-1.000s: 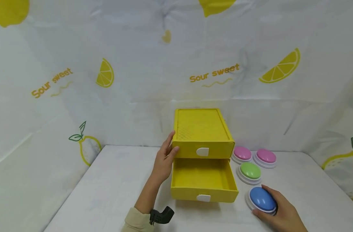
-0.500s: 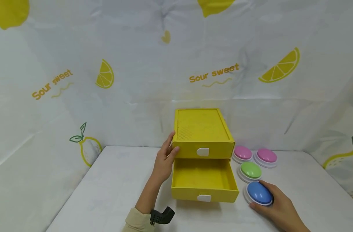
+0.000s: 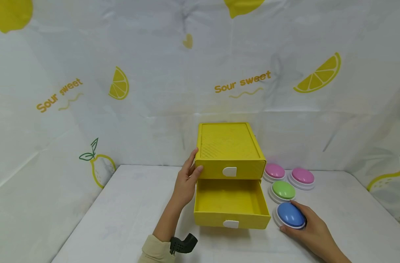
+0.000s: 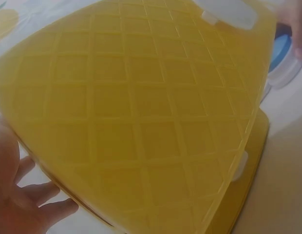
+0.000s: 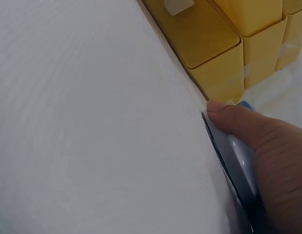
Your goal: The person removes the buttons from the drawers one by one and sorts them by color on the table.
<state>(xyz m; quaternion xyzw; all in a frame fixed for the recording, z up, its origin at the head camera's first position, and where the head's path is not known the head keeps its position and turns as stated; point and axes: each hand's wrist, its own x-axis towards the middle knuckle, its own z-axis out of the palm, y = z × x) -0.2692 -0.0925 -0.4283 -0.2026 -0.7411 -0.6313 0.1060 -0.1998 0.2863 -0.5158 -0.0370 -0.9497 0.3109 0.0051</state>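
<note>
A yellow two-drawer box (image 3: pixel 231 140) stands mid-table, its lower drawer (image 3: pixel 231 197) pulled out and bare inside. My left hand (image 3: pixel 185 184) rests against the box's left side, thumb at the front corner. In the left wrist view its fingers (image 4: pixel 61 209) lie relaxed along the edge of the latticed yellow panel. To the right of the drawer, my right hand (image 3: pixel 313 230) grips a blue domed push button (image 3: pixel 290 214) by its white round base. In the right wrist view the thumb (image 5: pixel 238 122) presses on the base's rim; the other fingers are hidden.
A green push button (image 3: pixel 283 190) sits just behind the blue one. Behind that are two pink push buttons, one near the box (image 3: pixel 274 171) and another farther right (image 3: pixel 303 176). A white lemon-print cloth (image 3: pixel 153 135) hangs behind the white tabletop (image 3: pixel 121 219).
My right hand has moved the blue push button away from me and slightly left, closer to the green one. My left hand and the box have stayed in place.
</note>
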